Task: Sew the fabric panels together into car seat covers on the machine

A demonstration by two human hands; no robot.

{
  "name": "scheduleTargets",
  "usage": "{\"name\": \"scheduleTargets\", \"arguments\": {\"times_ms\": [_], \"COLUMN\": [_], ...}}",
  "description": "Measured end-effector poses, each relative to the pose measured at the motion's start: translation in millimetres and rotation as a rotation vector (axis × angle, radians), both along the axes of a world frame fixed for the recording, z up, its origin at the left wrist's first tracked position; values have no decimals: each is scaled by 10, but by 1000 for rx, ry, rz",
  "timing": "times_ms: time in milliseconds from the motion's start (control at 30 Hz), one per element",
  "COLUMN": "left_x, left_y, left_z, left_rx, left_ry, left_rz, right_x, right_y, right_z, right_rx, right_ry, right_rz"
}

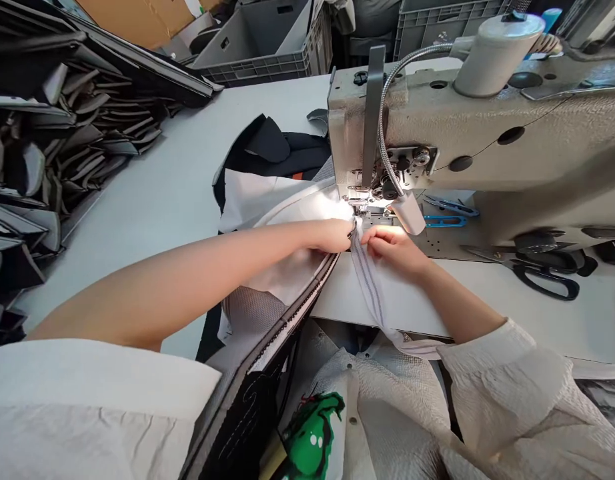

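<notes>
Under the sewing machine's [402, 133] lit needle area, my left hand [332, 235] lies curled at the edge of a white and grey fabric piece [282, 267]. Its fingertips are partly hidden, with the fabric gripped beneath them. A dark zipper edge [287, 313] runs along this piece toward my lap. My right hand [395, 248] is closed in a pinch at a white tape [366, 273] with dark lengthwise lines. From the needle area the tape hangs over the table edge and trails toward my right sleeve. Black fabric [282, 150] is bunched behind the white part.
Blue thread snips [445, 221] lie on the machine bed, right of the lamp head [408, 212]. Black scissors [542, 267] rest farther right. Stacked dark fabric pieces [102, 113] fill the left side. A grey crate [267, 40] stands behind the white table [132, 200].
</notes>
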State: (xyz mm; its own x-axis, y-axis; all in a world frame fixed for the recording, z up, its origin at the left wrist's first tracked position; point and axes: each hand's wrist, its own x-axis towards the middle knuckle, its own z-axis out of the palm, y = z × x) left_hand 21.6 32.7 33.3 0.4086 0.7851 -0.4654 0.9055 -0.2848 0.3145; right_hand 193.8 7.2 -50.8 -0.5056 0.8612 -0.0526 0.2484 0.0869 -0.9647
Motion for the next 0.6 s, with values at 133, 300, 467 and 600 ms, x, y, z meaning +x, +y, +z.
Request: {"name": "scheduleTargets", "arguments": {"times_ms": [133,300,467,600], "left_x": [-116,-70,-27,-1], "left_y": [-147,-280,-266,-191], "left_z": [-181,-301,-367,-476], "left_rx": [-101,-54,-3,74], "left_ry": [-235,-383,-330,-339], "left_rz": [147,234,258,251], "right_x": [-104,-191,-191,-180], "right_y": [74,94,105,127], "right_z": [-183,-238,-242,-235], "right_rx": [581,746,780,740], "right_ry": [-454,-556,-550,-508], "right_rz": [-350,-256,-210,-239]}}
